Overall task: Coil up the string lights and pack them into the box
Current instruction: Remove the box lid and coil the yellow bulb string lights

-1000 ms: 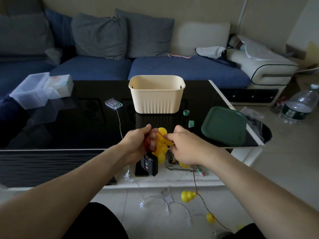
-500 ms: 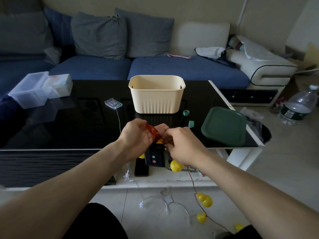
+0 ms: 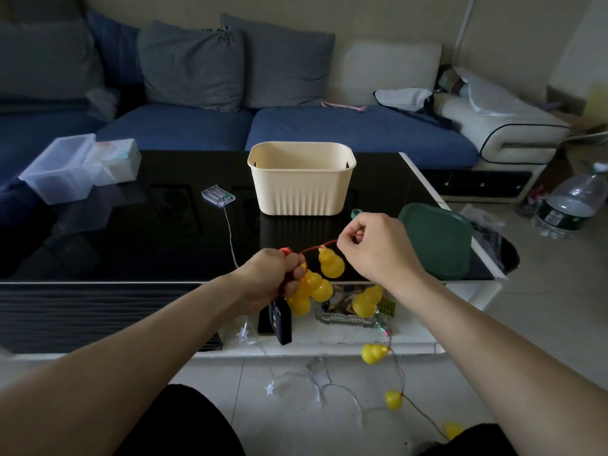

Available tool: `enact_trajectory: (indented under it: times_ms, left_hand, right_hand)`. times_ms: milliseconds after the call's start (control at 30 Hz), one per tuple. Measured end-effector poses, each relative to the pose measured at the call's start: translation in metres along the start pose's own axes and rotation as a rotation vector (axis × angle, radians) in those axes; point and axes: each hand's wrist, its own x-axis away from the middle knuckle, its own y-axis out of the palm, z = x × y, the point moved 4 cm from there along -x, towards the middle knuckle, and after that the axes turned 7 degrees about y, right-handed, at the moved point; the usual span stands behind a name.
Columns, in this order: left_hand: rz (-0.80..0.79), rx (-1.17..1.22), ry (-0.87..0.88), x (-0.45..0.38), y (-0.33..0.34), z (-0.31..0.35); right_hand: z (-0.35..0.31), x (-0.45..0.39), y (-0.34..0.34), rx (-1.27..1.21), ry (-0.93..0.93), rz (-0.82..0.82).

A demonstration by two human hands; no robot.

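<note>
The string lights, yellow bulbs on red wire, sit in front of the cream box. The left hand holds the wound bunch tight. The right hand pinches the wire and has just pulled away to the right, stretching a new bit for one more loop. More bulbs hang below the table edge. The box is open on top, with room around it
</note>
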Motion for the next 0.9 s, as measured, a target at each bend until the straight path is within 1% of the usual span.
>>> enact_trajectory:
  times_ms: [100,200,300,433,533,633,800,867,900]
  left_hand:
    - [0.028,-0.032,0.006,-0.001,0.003,-0.001]
    - [0.074,0.072,-0.013,-0.001,0.004,0.0]
    - [0.039,0.127,-0.028,-0.001,0.006,0.0]
    - [-0.021,0.054,-0.045,-0.001,0.01,-0.001]
    - [-0.033,-0.002,-0.046,-0.001,0.009,-0.002]
    - [-0.034,0.0,-0.051,-0.003,0.008,-0.002]
    - [-0.096,0.036,-0.042,-0.001,0.01,0.0]
    - [-0.081,0.065,-0.051,-0.001,0.01,0.0]
    - [-0.047,0.106,-0.063,-0.002,0.009,0.0]
  right_hand:
    - [-0.008,0.006,0.003,0.016,-0.022,-0.046]
    - [-0.013,0.01,0.01,0.057,0.0,-0.172]
    - [-0.012,0.015,0.02,0.13,0.042,-0.292]
    - [-0.008,0.02,0.032,0.227,0.041,-0.425]
    - [-0.005,0.022,0.037,0.226,0.046,-0.413]
    - [-0.005,0.021,0.039,0.208,0.053,-0.378]
    - [-0.005,0.022,0.046,0.138,0.029,-0.467]
    - [-0.005,0.023,0.045,0.148,0.029,-0.478]
    - [-0.005,0.022,0.042,0.156,0.043,-0.464]
